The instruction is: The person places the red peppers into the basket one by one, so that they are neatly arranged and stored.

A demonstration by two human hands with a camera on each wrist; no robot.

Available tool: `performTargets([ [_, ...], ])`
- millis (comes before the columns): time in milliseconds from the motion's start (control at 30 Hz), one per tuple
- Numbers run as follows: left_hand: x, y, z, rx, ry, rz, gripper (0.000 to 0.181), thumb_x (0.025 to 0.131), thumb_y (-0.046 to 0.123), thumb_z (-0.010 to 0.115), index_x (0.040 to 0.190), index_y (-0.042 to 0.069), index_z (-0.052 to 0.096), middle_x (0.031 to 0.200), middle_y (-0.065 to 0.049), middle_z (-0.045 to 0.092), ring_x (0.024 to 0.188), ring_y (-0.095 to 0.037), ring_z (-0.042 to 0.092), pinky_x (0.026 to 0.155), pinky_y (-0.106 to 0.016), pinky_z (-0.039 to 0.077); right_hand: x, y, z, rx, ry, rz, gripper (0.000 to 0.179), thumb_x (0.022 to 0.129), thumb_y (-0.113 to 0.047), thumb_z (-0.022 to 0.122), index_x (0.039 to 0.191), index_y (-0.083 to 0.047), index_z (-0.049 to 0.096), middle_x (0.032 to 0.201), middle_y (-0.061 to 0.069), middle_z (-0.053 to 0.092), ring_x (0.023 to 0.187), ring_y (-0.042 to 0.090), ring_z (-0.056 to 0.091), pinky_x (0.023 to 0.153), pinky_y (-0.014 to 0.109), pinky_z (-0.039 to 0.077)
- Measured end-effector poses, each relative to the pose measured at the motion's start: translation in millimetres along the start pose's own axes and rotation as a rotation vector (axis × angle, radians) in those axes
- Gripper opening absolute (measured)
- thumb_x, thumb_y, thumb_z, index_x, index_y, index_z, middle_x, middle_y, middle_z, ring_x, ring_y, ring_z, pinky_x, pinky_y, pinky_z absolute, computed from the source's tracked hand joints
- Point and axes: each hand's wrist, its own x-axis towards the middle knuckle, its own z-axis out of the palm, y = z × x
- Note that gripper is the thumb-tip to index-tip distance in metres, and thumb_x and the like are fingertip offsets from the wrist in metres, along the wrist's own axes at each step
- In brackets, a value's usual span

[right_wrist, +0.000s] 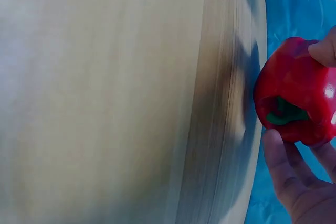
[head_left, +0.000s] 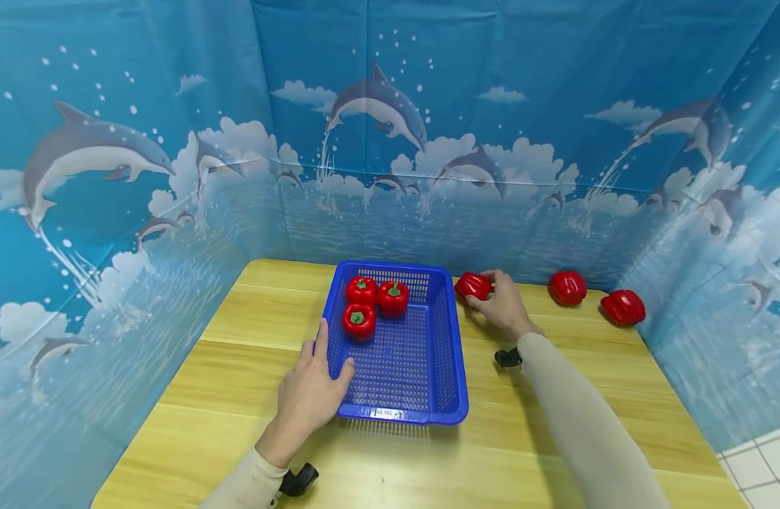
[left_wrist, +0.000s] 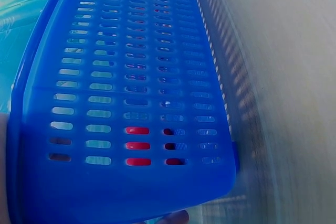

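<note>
A blue plastic basket (head_left: pixel 431 339) with slotted walls stands on the table, three red bell peppers (head_left: pixel 359 322) with green stems in its back left part. My left hand (head_left: pixel 310 385) holds the basket's left rim, thumb over the inner side and fingers along the outside. In the left wrist view the slotted wall (left_wrist: pixel 115 187) fills most of the frame, with a fingertip (left_wrist: pixel 176 217) at the bottom. Right of the basket, my right hand (head_left: pixel 506 305) grips another red bell pepper (right_wrist: pixel 294 85) between thumb and fingers. Its green stem faces the right wrist camera.
Two more red bell peppers, one (head_left: pixel 566 288) at the back edge and one (head_left: pixel 622 307) farther right, lie on the wooden table (head_left: pixel 237 396). A blue dolphin-print curtain (head_left: pixel 390 212) hangs behind and along both sides. White tiles (head_left: pixel 761 463) show at lower right.
</note>
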Motion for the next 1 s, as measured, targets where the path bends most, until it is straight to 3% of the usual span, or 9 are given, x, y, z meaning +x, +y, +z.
performTargets([
  [300, -1.8, -1.4, -1.6, 0.011, -0.013, -0.013, 0.099, 0.112, 0.052, 0.07, 0.189, 0.014, 0.019, 0.164, -0.029, 0.06, 0.07, -0.028, 0.062, 0.057, -0.035, 0.052, -17.1, -5, -1, 0.018, 0.011, -0.026, 0.075, 0.108, -0.025, 0.082, 0.168, 0.005, 0.046, 0.161, 0.032, 0.054, 0.145, 0.05, 0.058, 0.12, 0.067, 0.059],
  [1000, -5.4, -1.7, 0.0, 0.006, -0.003, 0.002, 0.1, 0.111, 0.051, 0.072, 0.188, 0.013, 0.021, 0.163, -0.03, 0.061, 0.073, -0.03, 0.064, 0.057, -0.037, 0.055, -49.4, -11, -8, 0.02, 0.076, -0.061, 0.073, 0.107, -0.025, 0.083, 0.167, 0.001, 0.05, 0.16, 0.027, 0.058, 0.144, 0.047, 0.06, 0.112, 0.066, 0.065],
])
